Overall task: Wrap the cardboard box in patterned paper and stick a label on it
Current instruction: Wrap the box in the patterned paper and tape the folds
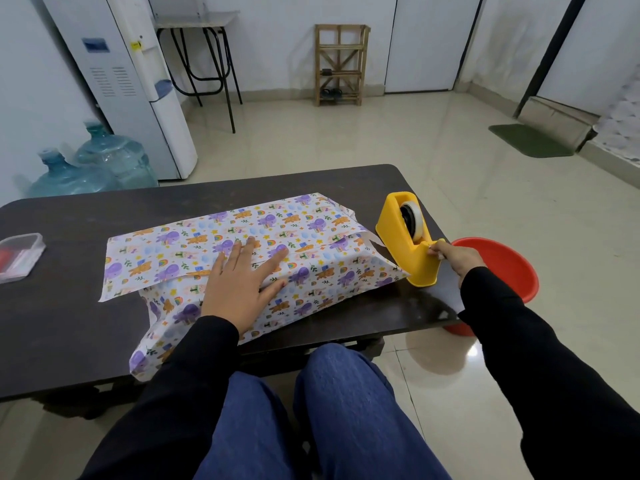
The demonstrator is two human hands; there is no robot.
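Note:
The box lies on the dark table [62,341], fully covered by white patterned paper [311,244] with purple and orange cartoon figures; no cardboard shows. My left hand [239,285] rests flat on top with fingers spread, pressing on the paper's overlapping seam. Loose paper sticks out at the left and hangs over the near table edge. A yellow tape dispenser [405,237] stands at the box's right end. My right hand [457,258] pinches the tape end at the dispenser's cutter. No label is visible.
A clear plastic container [19,256] with something red inside sits at the table's left edge. A red bucket [502,268] stands on the floor just right of the table. Water jugs [93,164] and a white dispenser are behind.

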